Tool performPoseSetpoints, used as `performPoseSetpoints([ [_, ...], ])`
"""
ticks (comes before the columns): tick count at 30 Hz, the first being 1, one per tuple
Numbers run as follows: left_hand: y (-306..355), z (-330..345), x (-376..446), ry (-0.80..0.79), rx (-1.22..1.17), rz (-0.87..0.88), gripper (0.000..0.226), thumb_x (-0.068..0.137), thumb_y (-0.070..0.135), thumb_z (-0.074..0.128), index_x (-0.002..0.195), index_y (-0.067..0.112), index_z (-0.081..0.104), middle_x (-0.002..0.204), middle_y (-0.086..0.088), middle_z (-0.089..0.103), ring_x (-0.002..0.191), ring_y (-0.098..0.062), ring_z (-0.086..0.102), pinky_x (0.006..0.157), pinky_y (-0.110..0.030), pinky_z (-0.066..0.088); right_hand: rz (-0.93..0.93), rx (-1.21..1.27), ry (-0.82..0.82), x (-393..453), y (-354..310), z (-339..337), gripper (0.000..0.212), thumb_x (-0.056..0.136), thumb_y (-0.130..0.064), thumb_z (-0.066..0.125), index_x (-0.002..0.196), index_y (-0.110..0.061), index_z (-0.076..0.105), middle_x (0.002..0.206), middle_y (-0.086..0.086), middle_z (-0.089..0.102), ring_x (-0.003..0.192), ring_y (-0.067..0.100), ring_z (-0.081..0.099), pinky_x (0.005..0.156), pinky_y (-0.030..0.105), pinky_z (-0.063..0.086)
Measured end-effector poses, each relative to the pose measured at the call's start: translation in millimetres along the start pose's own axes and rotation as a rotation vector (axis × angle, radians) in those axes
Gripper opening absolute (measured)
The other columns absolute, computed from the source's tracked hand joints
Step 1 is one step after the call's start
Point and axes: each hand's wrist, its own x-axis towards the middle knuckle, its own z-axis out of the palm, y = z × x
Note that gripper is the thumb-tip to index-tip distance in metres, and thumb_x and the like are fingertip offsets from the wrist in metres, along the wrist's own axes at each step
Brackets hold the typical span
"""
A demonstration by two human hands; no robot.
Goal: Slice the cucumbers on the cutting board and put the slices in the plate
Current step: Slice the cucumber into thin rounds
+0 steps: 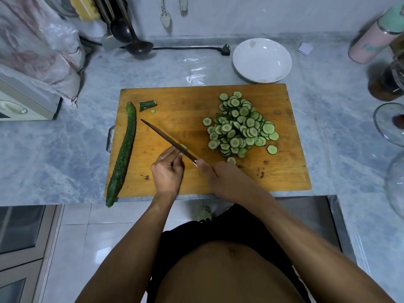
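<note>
Right hand grips the knife (handle hidden); left hand fingers pinch a slice against the blade, mostly hidden.

The cutting board is seen as matt, stained wood with a metal handle at 9 o'clock. The desk is veined, glossy marble. A glossy white plate at 1 o'clock looks ceramic. The cucumber is bumpy-skinned.
</note>
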Motion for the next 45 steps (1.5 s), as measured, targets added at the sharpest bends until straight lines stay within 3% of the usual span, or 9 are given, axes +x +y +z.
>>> performPoseSetpoints([
  [8, -4.1, 1.2, 0.3, -0.030, 0.053, 0.021, 0.026, 0.081, 0.005, 0.053, 0.087, 0.003, 0.078, 0.095, -0.011, 0.076, 0.087, -0.026, 0.071, 0.071, -0.034, 0.056, 0.039, -0.029, -0.023, 6.4, -2.5, 1.3, 0.065, 0.102, -0.060, 0.029, 0.059, -0.013, 0.043, 0.056, 0.002, 0.046, 0.051, 0.014, 0.044, 0.056, 0.029, 0.035],
  [15, -2.4, -0.6, 0.7, -0.029, 0.083, 0.099, 0.029, 0.079, -0.009, 0.056, 0.096, 0.002, 0.078, 0.106, -0.010, 0.075, 0.094, -0.020, 0.067, 0.084, -0.016, 0.047, 0.126, -0.080, -0.065, 29.9, -9.6, 8.4, 0.064, 0.103, -0.059, 0.024, 0.067, -0.014, 0.050, 0.070, 0.004, 0.052, 0.070, 0.019, 0.053, 0.067, 0.030, 0.034],
  [21, -3.7, -0.5, 0.5, -0.010, 0.078, 0.088, 0.027, 0.082, -0.002, 0.053, 0.092, 0.002, 0.077, 0.104, -0.011, 0.075, 0.094, -0.024, 0.068, 0.079, -0.027, 0.053, 0.120, -0.055, -0.062, 36.1, -5.9, 16.4, 0.070, 0.104, -0.054, 0.025, 0.098, 0.002, 0.066, 0.110, 0.025, 0.065, 0.110, 0.033, 0.058, 0.080, 0.027, 0.032],
  [25, -4.3, 3.2, -0.2, 0.033, 0.053, 0.021, 0.020, 0.086, 0.002, 0.061, 0.094, 0.003, 0.078, 0.107, -0.009, 0.074, 0.097, -0.018, 0.067, 0.086, -0.018, 0.049, 0.108, -0.041, -0.047, 36.6, -3.1, 14.4, 0.065, 0.103, -0.057, 0.025, 0.070, -0.011, 0.056, 0.082, 0.012, 0.063, 0.093, 0.029, 0.060, 0.075, 0.028, 0.034],
  [29, -4.1, 3.6, 0.0, 0.044, -0.002, -0.046, 0.017, 0.087, 0.006, 0.065, 0.096, 0.002, 0.079, 0.107, -0.009, 0.074, 0.097, -0.010, 0.065, 0.090, -0.006, 0.044, 0.098, -0.005, -0.033, 25.6, -0.1, 5.0, 0.064, 0.102, -0.059, 0.027, 0.063, -0.014, 0.049, 0.064, 0.002, 0.051, 0.071, 0.020, 0.053, 0.069, 0.030, 0.036],
  [32, -3.6, 1.5, 0.5, 0.026, -0.014, -0.019, 0.022, 0.083, 0.005, 0.059, 0.089, 0.002, 0.079, 0.103, -0.009, 0.075, 0.091, -0.013, 0.068, 0.078, -0.017, 0.052, 0.040, -0.011, -0.030, 12.6, 2.6, 2.3, 0.063, 0.102, -0.059, 0.030, 0.061, -0.014, 0.046, 0.060, 0.001, 0.047, 0.061, 0.017, 0.049, 0.061, 0.031, 0.035],
  [34, -1.1, -0.1, 0.3, 0.016, -0.011, 0.003, 0.023, 0.078, -0.004, 0.057, 0.084, 0.002, 0.078, 0.099, -0.009, 0.076, 0.083, -0.015, 0.068, 0.069, -0.011, 0.046, 0.008, -0.043, -0.027, 8.7, 2.3, 2.8, 0.064, 0.102, -0.059, 0.030, 0.060, -0.014, 0.047, 0.058, 0.002, 0.049, 0.058, 0.017, 0.050, 0.056, 0.032, 0.034],
  [42, 0.8, -0.6, 0.4, 0.041, -0.006, 0.025, 0.020, 0.074, -0.009, 0.056, 0.075, -0.002, 0.074, 0.090, -0.016, 0.075, 0.076, -0.026, 0.069, 0.065, -0.014, 0.045, 0.054, -0.078, -0.029, 13.1, -0.4, 3.4, 0.065, 0.100, -0.063, 0.029, 0.064, -0.013, 0.051, 0.065, 0.004, 0.053, 0.060, 0.015, 0.051, 0.051, 0.028, 0.032],
  [45, -0.5, 0.2, 0.6, 0.034, -0.003, 0.047, 0.023, 0.076, -0.007, 0.057, 0.083, 0.001, 0.077, 0.099, -0.009, 0.076, 0.085, -0.016, 0.069, 0.070, -0.016, 0.048, 0.083, -0.037, -0.039, 16.1, -0.5, 0.1, 0.066, 0.100, -0.064, 0.030, 0.066, -0.011, 0.051, 0.068, 0.007, 0.056, 0.068, 0.022, 0.057, 0.060, 0.031, 0.038],
])
